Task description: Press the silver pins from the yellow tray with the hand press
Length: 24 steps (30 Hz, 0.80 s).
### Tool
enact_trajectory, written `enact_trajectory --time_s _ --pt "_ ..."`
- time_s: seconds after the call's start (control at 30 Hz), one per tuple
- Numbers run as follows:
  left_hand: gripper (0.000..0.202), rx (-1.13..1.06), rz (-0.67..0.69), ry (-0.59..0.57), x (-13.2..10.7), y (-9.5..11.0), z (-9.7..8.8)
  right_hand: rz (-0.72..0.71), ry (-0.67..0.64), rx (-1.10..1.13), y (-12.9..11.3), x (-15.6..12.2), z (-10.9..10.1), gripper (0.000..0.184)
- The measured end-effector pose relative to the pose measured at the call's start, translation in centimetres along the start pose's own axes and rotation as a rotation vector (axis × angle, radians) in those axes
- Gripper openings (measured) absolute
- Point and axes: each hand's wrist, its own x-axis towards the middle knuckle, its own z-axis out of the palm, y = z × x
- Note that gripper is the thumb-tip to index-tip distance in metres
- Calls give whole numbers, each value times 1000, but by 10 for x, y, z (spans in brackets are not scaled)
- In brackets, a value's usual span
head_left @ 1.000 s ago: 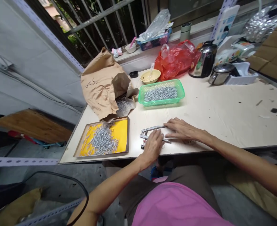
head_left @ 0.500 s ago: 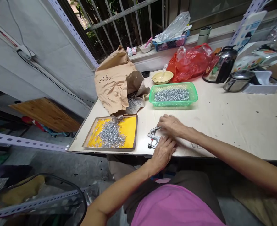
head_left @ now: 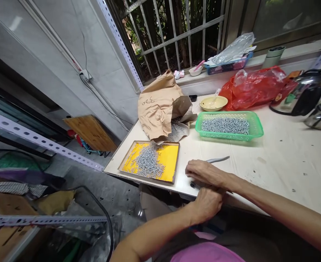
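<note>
My right hand (head_left: pixel 204 173) lies palm down over a metal hand press tool (head_left: pixel 217 159) near the table's front edge, fingers curled on its head; one silver handle sticks out to the right. Just below it, my left hand (head_left: pixel 208 203) rests at the table edge, fingers bent over the tool's lower part, which is hidden. To the left lies a yellow tray (head_left: pixel 170 165) with a heap of small silver screws (head_left: pixel 148 163).
A green basket (head_left: pixel 256 131) of silver parts stands behind the hands. A torn brown paper bag (head_left: pixel 160 105) spills more screws. Farther back are a yellow bowl (head_left: pixel 213 103), a red plastic bag (head_left: pixel 254 89) and a kettle (head_left: pixel 305 94). A metal rack (head_left: pixel 40 140) stands at left.
The view has swung left and down. Both hands have drawn the tool toward the table's front edge, and my right hand now covers its head.
</note>
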Motion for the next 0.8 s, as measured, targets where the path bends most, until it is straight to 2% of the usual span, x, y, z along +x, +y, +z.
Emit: enact_trajectory --time_s 0.1,0.17,0.23,0.3,0.37,0.43,0.5,0.6,0.67,0.8 --pt "39 11 36 82 1 -5 -22 53 375 102 3 3 -32 15" --pt "33 96 -43 195 1 -22 -50 115 583 10 18 2 -65 15" --pt "26 256 -254 310 1 -51 -83 222 670 -168 42 -5 -99 17" --pt "23 438 -433 304 -1 -88 -116 333 692 -339 70 -15 -124 23" --pt "24 572 -549 263 -5 -124 -142 427 687 -448 90 -27 -130 32" --pt "26 644 -565 177 -9 -153 -158 458 640 -459 94 -40 -120 39" --pt "28 677 -504 85 -12 -172 -166 435 562 -378 80 -55 -97 36" --pt "28 704 -361 -10 -12 -186 -169 434 462 -167 44 -76 -58 28" --pt "29 740 -349 -33 -9 -194 -169 473 368 -92 23 -87 -38 26" --pt "34 765 -363 -95 -7 -206 -169 596 305 -36 2 -108 -19 25"
